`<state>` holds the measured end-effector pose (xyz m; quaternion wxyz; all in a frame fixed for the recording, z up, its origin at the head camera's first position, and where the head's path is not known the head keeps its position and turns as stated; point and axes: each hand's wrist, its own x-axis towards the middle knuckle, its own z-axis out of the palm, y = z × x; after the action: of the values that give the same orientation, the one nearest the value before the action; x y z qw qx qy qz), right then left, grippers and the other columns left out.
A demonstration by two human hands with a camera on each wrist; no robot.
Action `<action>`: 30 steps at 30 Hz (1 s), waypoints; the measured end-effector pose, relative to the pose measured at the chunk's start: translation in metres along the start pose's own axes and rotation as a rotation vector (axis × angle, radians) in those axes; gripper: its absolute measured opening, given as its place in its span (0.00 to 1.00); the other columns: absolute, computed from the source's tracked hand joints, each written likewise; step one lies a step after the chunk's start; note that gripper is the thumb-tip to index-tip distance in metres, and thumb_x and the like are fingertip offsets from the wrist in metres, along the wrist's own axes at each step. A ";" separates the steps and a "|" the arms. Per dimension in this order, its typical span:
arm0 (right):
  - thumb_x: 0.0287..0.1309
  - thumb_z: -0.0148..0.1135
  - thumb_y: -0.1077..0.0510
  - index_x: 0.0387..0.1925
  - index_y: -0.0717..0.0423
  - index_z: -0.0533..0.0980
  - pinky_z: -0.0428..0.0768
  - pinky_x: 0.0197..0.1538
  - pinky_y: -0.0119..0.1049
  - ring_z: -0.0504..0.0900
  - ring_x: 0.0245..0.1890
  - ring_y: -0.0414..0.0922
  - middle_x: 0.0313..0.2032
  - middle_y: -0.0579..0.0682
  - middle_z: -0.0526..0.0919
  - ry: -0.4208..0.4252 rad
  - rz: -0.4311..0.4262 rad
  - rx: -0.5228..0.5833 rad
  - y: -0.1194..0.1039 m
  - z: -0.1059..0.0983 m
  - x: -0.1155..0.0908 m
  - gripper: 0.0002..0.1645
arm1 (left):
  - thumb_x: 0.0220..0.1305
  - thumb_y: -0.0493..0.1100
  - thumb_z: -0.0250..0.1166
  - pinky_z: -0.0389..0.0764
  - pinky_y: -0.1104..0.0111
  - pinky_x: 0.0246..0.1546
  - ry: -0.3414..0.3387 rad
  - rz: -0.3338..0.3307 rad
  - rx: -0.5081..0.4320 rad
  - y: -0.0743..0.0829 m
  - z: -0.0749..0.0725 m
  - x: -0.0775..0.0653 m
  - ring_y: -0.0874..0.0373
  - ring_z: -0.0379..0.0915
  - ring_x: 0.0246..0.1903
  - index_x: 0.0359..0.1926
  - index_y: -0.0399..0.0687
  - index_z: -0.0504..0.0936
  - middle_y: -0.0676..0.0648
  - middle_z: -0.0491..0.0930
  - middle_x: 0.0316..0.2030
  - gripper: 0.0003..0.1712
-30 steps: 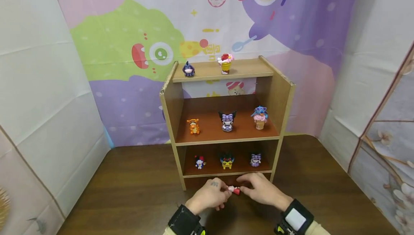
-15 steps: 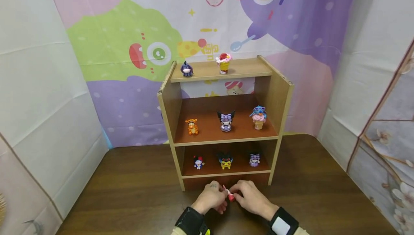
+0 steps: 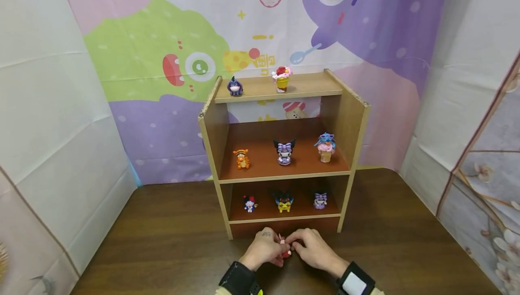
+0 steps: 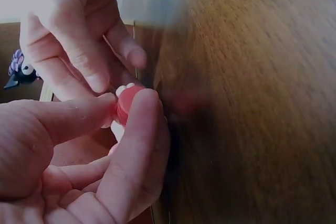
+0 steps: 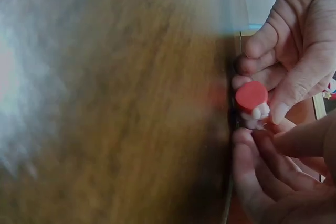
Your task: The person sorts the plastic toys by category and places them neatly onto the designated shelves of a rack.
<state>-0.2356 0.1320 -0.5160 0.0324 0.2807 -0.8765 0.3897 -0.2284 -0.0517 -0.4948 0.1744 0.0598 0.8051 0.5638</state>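
My left hand (image 3: 263,247) pinches a small figurine (image 3: 286,254) between thumb and fingers, low in front of the shelf unit. The wrist views show its round red base (image 5: 251,95), with white and pink parts behind it; fingers hide its upper part. My right hand (image 3: 316,249) is close on the other side, its fingertips right at the figurine; I cannot tell whether they grip it. In the left wrist view, the bent right fingers (image 4: 84,61) are just beyond the red base.
A wooden shelf unit (image 3: 284,181) stands on the brown table (image 3: 170,241). Its levels hold several figurines, including an orange tiger (image 3: 242,159), a blue figure on an ice-cream cone (image 3: 325,147), a yellow figure (image 3: 284,202) and a blue donkey (image 3: 234,86). A cartoon cloth (image 3: 162,141) hangs behind.
My right hand has moved left and in towards the left hand, up to the figurine. The figurine has been turned, its red part now lower and nearer me. The shelf figurines stay put.
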 end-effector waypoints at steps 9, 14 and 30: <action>0.57 0.70 0.69 0.32 0.57 0.84 0.80 0.33 0.28 0.82 0.29 0.34 0.31 0.48 0.87 0.027 0.056 0.195 0.003 -0.001 -0.001 0.05 | 0.60 0.24 0.65 0.87 0.63 0.31 -0.006 0.020 -0.039 0.000 0.003 0.005 0.50 0.87 0.28 0.39 0.31 0.82 0.42 0.82 0.28 0.06; 0.53 0.75 0.66 0.28 0.57 0.81 0.80 0.32 0.27 0.81 0.28 0.32 0.29 0.46 0.86 0.069 0.093 0.172 0.004 -0.002 0.000 0.08 | 0.58 0.21 0.63 0.87 0.63 0.28 -0.003 0.085 -0.051 -0.003 0.005 0.008 0.55 0.83 0.24 0.37 0.31 0.81 0.42 0.81 0.27 0.08; 0.49 0.78 0.66 0.33 0.62 0.82 0.84 0.35 0.28 0.85 0.30 0.35 0.30 0.51 0.88 0.038 0.109 0.253 0.015 -0.007 -0.002 0.12 | 0.54 0.21 0.69 0.82 0.71 0.24 0.041 0.293 0.044 -0.017 0.008 0.012 0.58 0.82 0.24 0.33 0.31 0.87 0.40 0.86 0.27 0.07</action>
<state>-0.2429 0.1454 -0.5216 -0.0080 0.2272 -0.8336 0.5034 -0.2350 -0.0467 -0.5155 0.0724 0.1688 0.8034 0.5664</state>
